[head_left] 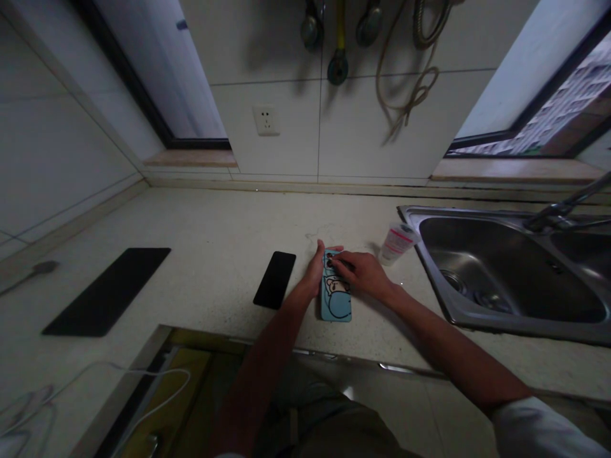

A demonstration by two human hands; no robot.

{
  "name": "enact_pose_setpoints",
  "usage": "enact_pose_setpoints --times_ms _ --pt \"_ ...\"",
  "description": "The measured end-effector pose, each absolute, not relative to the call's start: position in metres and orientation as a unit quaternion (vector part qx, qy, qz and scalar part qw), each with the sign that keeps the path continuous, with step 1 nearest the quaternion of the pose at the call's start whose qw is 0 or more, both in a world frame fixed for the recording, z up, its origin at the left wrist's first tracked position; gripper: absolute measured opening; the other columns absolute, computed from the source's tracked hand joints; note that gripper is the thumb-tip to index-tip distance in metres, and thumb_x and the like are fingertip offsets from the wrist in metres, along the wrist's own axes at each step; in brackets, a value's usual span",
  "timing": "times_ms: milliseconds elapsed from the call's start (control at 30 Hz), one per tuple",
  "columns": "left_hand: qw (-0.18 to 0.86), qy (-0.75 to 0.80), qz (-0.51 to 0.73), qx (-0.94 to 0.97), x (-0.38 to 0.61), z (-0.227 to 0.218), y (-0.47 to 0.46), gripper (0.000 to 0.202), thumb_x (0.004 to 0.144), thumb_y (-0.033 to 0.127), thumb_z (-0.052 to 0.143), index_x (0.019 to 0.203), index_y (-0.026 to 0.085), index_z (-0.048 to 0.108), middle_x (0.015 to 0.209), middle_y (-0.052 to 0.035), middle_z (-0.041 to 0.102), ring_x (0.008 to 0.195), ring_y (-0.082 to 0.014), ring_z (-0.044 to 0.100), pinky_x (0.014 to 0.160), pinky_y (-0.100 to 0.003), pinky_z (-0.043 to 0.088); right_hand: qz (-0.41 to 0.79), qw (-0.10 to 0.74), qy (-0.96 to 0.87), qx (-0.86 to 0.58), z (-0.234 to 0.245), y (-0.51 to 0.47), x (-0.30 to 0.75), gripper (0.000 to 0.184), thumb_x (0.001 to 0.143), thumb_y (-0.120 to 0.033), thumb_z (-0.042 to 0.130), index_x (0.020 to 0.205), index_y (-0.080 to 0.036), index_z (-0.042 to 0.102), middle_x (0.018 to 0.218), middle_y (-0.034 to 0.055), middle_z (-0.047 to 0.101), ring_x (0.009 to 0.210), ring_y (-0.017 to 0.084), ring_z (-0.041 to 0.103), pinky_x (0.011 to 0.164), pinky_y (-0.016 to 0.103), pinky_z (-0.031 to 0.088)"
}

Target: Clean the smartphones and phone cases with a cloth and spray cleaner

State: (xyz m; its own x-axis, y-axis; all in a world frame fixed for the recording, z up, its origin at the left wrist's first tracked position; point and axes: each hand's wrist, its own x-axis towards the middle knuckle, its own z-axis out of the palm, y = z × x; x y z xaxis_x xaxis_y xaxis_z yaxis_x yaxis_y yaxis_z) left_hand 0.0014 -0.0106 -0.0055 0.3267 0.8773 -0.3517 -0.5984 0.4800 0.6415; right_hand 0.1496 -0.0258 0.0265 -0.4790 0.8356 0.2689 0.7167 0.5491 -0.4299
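Observation:
A light-blue phone case (pixel 336 305) with a cartoon figure lies near the counter's front edge, back side up. Whether a phone sits inside it I cannot tell. Along its upper left side my left hand (pixel 315 270) grips it, thumb on the edge. My right hand (pixel 363 272) comes from the right with curled fingers, their tips pressed together at the camera openings near the top; anything small between them is hidden. Left of my left hand, a black phone (pixel 275 280) lies flat with its dark face up.
A clear plastic cup (pixel 397 243) with pink print stands between my right hand and the steel sink (pixel 477 254). A black mat (pixel 109 289) lies on the left of the counter (pixel 210 222). White cable (pixel 114 367) hangs over the front-left edge. Hoses and valves are on the wall.

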Motion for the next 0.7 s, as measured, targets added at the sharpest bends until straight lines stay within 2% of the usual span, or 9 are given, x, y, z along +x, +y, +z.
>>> enact_pose_setpoints --times_ms 267,400,567,700 --pt "0.804 0.312 0.468 0.195 0.0020 -0.0087 -0.0095 0.066 0.097 0.066 0.041 0.123 0.011 0.067 0.090 -0.0147 0.075 0.081 -0.0231 0.074 0.075 -0.033 0.059 0.084 0.170 -0.846 -0.498 0.0308 -0.0209 0.1544 0.032 0.100 -0.037 0.047 0.102 -0.018 0.073 0.085 0.0089 0.075 0.070 0.019 0.064 0.063 0.028 0.035" --pt "0.790 0.337 0.470 0.202 0.0008 -0.0051 -0.0109 0.065 0.101 0.061 0.032 0.124 0.010 0.066 0.091 -0.0140 0.075 0.080 -0.0223 0.074 0.076 -0.033 0.059 0.089 0.146 -0.865 -0.471 0.0307 -0.0209 0.1537 0.030 0.101 -0.034 0.047 0.104 -0.019 0.073 0.084 0.0080 0.075 0.070 0.019 0.064 0.064 0.028 0.034" --pt "0.788 0.342 0.470 0.200 0.0001 -0.0033 -0.0113 0.065 0.101 0.061 0.032 0.124 0.010 0.066 0.092 -0.0150 0.076 0.079 -0.0234 0.074 0.075 -0.034 0.059 0.090 0.146 -0.867 -0.467 0.0286 -0.0210 0.1530 0.031 0.101 -0.034 0.046 0.110 -0.020 0.072 0.088 0.0082 0.076 0.070 0.019 0.064 0.064 0.028 0.034" --pt "0.792 0.343 0.469 0.189 0.0011 -0.0040 -0.0102 0.064 0.101 0.060 0.033 0.124 0.011 0.066 0.089 -0.0141 0.076 0.078 -0.0230 0.075 0.074 -0.034 0.060 0.091 0.163 -0.857 -0.480 0.0275 -0.0213 0.1534 0.031 0.101 -0.035 0.045 0.105 -0.019 0.072 0.085 0.0087 0.075 0.069 0.020 0.064 0.063 0.028 0.034"
